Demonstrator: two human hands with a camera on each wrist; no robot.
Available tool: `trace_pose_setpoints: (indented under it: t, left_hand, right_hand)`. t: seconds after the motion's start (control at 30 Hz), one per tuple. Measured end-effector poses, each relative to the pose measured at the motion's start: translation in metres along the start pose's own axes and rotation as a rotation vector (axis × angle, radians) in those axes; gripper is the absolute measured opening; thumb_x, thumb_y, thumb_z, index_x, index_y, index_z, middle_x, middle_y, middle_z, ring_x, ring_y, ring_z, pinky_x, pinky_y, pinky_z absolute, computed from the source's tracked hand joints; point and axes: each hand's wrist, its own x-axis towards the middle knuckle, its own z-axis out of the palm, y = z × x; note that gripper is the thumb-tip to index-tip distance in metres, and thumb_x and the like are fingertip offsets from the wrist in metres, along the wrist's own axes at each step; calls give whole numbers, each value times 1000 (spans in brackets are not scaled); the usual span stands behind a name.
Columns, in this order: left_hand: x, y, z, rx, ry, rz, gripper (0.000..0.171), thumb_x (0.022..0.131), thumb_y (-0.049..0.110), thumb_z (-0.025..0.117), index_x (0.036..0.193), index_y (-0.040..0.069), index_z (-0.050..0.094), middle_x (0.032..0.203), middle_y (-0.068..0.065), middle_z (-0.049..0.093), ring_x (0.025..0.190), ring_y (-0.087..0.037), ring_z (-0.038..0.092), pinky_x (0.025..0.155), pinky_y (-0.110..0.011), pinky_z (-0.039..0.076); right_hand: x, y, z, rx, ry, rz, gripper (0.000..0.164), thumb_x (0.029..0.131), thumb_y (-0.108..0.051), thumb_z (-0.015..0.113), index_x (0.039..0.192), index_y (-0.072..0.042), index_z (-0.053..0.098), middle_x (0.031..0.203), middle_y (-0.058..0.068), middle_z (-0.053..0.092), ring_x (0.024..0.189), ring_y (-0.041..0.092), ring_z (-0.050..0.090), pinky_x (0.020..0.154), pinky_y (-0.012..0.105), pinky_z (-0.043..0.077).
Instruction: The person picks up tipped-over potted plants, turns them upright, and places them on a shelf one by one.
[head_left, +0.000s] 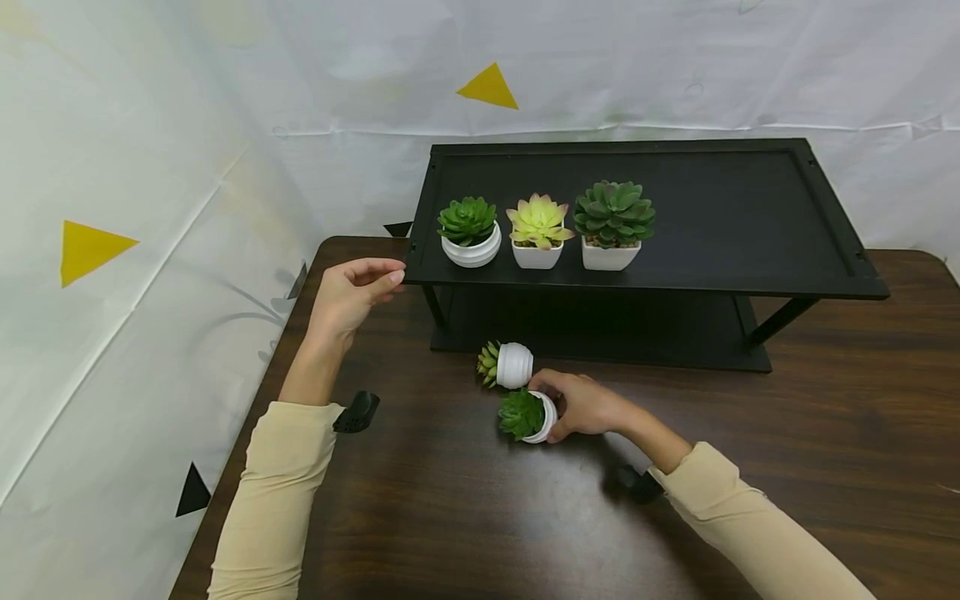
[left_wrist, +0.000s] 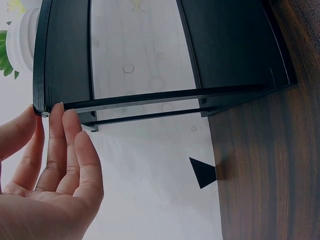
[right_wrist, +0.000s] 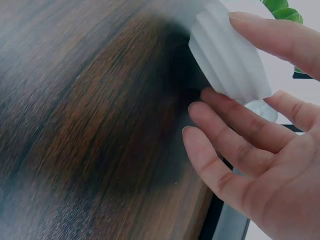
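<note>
My left hand (head_left: 347,298) pinches the front left corner of a black two-tier shelf (head_left: 738,218); the left wrist view shows thumb and fingertips at the edge of its upper board (left_wrist: 70,55). In front of the shelf, my right hand (head_left: 588,406) grips a green potted succulent (head_left: 522,415) by its white ribbed pot (right_wrist: 227,52). That plant is tilted, its leaves pointing left. Just behind it, another potted succulent (head_left: 514,366) in a round white pot lies on its side on the table.
On the upper board stand a green succulent (head_left: 468,223), a yellow-green one (head_left: 538,225) and a dark green one (head_left: 613,218), all in white pots. The shelf rests on a dark wooden table (head_left: 450,517). White sheeting (head_left: 360,75) hangs behind and at the left.
</note>
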Motion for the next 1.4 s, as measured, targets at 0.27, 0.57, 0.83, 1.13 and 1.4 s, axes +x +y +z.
trace_pose_setpoints:
  t: [0.27,0.57,0.83,1.13,1.4]
  left_hand:
    - [0,1,0,0,1,-3,31,87,16,67,111,-5,63,93,-1,62,78,-9,64,87,-36,49]
    - [0,1,0,5,1,1,30,88,15,66,111,-5,63,94,-1,62,77,-9,64,85,-33,50]
    - [0,0,0,6,-2,0,32,87,16,67,111,-5,63,95,-1,62,77,-9,64,84,-31,50]
    - [0,-1,0,10,-2,5,32,87,17,67,110,-4,64,97,-4,62,77,-9,64,82,-31,51]
    - [0,0,0,12,-2,5,32,87,17,67,111,-4,64,97,-4,62,78,-9,64,84,-33,50]
  right_hand:
    - [-6,9,-3,16,-2,19,63,66,1,80,121,-1,49,96,11,59,76,17,59,64,29,49]
    - [-7,14,-3,-13,-3,7,68,66,0,81,125,-1,48,96,10,56,74,17,53,62,29,46]
    - [-6,16,-3,-12,-12,-6,69,66,0,81,127,-1,48,98,9,57,76,18,54,64,30,47]
    - [-7,18,-1,-17,0,-18,68,67,-4,82,127,-1,49,101,9,58,80,18,54,68,31,47]
    - [-6,19,-1,-6,31,-17,68,65,-5,83,125,-1,51,99,8,58,82,18,54,68,31,47]
